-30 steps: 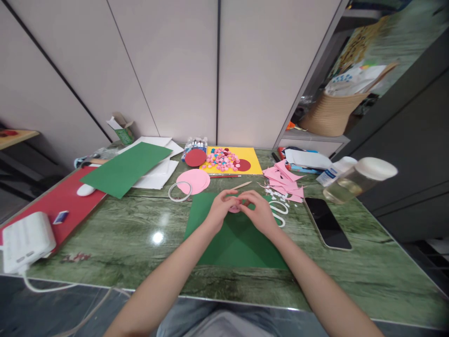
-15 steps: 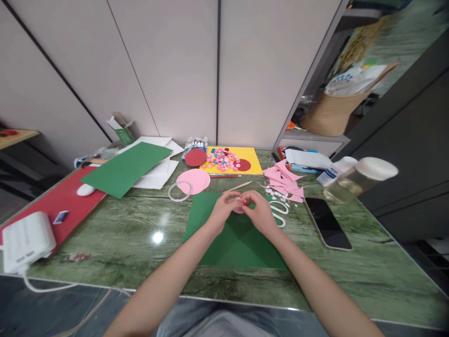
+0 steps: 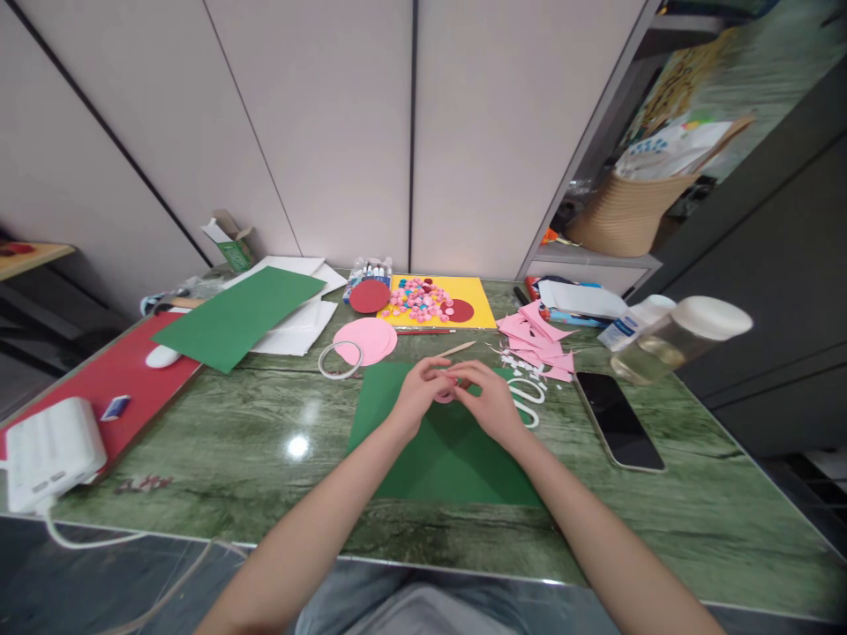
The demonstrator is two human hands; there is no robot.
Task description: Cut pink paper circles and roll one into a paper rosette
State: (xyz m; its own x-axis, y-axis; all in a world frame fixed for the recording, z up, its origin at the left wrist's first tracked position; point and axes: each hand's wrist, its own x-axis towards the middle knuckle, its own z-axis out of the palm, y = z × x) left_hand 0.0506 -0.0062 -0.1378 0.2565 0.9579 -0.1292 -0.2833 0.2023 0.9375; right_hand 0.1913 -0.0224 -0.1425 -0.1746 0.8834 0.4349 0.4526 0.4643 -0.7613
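My left hand (image 3: 418,397) and my right hand (image 3: 486,401) meet over a green sheet of paper (image 3: 450,467). Between their closed fingertips is a small round pink paper piece (image 3: 444,396), with a spot of red at its top edge; the fingers cover part of it. Just right of my right hand lie white loops (image 3: 528,401) that look like scissors handles, their other end hidden. Beyond the hands rests a pointed wooden stick (image 3: 456,349). Several pink paper circles (image 3: 367,340) lie to the left, with a roll of tape (image 3: 340,361) overlapping them.
Pink, blue and red pompoms or buttons (image 3: 420,302) are heaped on yellow paper (image 3: 486,304). Pink scraps (image 3: 537,339), a phone (image 3: 618,419) and a clear bottle (image 3: 681,339) stand or lie right. Leftward are green paper (image 3: 242,317), red paper (image 3: 142,379) and a white charger (image 3: 56,454).
My fingers have shifted slightly on the pink piece, and more of it shows below them, with a spot of red. The rest of the table looks the same.
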